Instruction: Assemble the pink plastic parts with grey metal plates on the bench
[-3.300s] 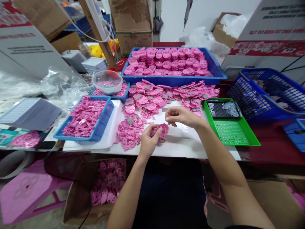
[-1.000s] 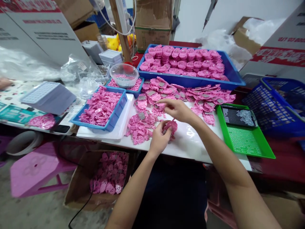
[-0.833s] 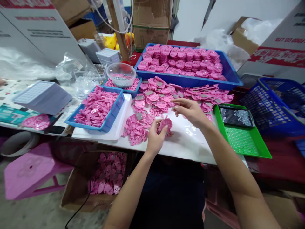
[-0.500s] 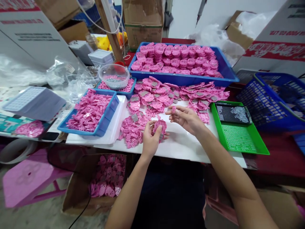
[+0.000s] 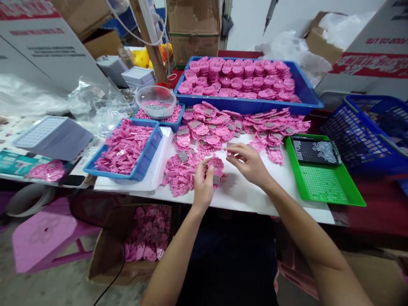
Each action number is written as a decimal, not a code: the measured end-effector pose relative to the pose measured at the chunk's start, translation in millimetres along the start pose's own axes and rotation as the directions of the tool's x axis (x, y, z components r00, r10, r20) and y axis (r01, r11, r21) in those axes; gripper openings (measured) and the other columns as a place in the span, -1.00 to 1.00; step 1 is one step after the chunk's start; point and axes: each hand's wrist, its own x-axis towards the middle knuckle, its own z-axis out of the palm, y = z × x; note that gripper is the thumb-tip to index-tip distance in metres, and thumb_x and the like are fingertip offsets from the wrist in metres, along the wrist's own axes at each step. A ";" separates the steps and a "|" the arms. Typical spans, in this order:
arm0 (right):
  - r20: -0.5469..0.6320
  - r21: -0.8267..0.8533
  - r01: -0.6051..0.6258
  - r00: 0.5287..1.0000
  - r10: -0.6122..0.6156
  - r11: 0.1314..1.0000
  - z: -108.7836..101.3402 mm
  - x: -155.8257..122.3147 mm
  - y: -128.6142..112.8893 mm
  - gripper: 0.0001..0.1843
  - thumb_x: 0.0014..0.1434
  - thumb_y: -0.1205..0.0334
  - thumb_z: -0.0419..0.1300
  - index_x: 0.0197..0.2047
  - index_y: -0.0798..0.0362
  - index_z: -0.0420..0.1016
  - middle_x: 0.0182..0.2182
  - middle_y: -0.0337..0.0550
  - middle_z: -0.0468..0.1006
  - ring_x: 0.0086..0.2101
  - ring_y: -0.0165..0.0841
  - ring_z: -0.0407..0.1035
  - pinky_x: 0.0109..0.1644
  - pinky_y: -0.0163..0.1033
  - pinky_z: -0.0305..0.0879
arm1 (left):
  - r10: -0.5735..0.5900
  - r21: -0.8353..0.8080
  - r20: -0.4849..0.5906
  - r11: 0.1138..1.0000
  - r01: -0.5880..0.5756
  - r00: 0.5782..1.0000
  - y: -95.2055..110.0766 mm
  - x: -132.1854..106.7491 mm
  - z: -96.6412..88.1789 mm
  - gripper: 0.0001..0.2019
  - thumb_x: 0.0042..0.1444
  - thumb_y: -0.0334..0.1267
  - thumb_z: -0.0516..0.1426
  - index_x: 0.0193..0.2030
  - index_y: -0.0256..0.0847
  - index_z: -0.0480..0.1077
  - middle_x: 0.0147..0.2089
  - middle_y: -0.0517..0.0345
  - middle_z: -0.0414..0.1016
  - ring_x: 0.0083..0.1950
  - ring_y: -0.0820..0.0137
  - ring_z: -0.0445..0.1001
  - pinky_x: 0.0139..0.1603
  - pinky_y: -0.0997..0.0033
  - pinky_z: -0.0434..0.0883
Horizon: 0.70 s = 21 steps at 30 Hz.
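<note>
My left hand (image 5: 204, 183) is closed round a pink plastic casing (image 5: 217, 166), thumb on its face and fingers behind. The casing's hollow side shows, with a grey patch near its lower edge. Just right of it, my right hand (image 5: 247, 163) is held above the white table top, thumb and fingertips pinched together. A small pink plastic piece seems to be between those fingertips, mostly hidden. Beside my left hand lies a heap of small pink plastic parts (image 5: 178, 174). Behind both hands spreads a pile of pink casings with grey patches (image 5: 212, 127).
A blue tray of pink parts (image 5: 153, 146) stands left, near a clear bowl (image 5: 156, 111) of small metal pieces. A big blue tray (image 5: 248, 103) of stacked casings is at the back. On the right are a green tray (image 5: 353, 187) and a blue basket (image 5: 344, 123).
My right hand has lowered slightly and its fingers have drawn together near the casing. The casing has tilted a little in my left hand. The whole view has shifted slightly.
</note>
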 end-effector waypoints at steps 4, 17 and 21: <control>0.027 -0.220 0.197 0.980 -0.195 0.956 13.3 -8.3 -2.0 -0.75 0.33 0.21 0.25 0.07 -0.01 0.57 -0.10 -0.04 0.62 -0.19 -0.26 0.52 -0.07 -0.10 0.51 | 0.041 0.025 -0.011 0.999 -0.041 0.999 -2.1 0.6 -0.8 -0.60 0.29 0.06 0.16 0.13 -0.11 0.31 -0.01 0.03 0.54 -0.22 0.35 0.64 -0.24 0.35 0.61; 0.044 -0.355 0.295 0.953 -0.299 0.887 26.3 -16.7 -7.1 -0.78 0.37 0.30 0.16 0.03 -0.02 0.56 -0.11 0.01 0.57 -0.10 -0.18 0.51 -0.03 -0.01 0.53 | 0.196 0.248 -0.038 0.952 -0.181 0.980 3.1 -1.5 0.7 -0.68 0.37 0.02 0.07 0.06 -0.14 0.40 0.07 0.02 0.54 0.17 0.28 0.51 0.25 0.29 0.41; 0.037 -0.376 0.311 0.946 -0.321 0.873 27.6 -17.7 -9.2 -0.78 0.37 0.30 0.14 0.02 0.00 0.56 -0.13 0.01 0.56 -0.12 -0.19 0.50 -0.05 -0.05 0.54 | 0.190 0.242 -0.042 0.954 -0.174 0.981 3.8 -1.8 1.4 -0.68 0.37 0.03 0.07 0.05 -0.13 0.40 0.04 0.03 0.54 0.14 0.29 0.51 0.23 0.30 0.42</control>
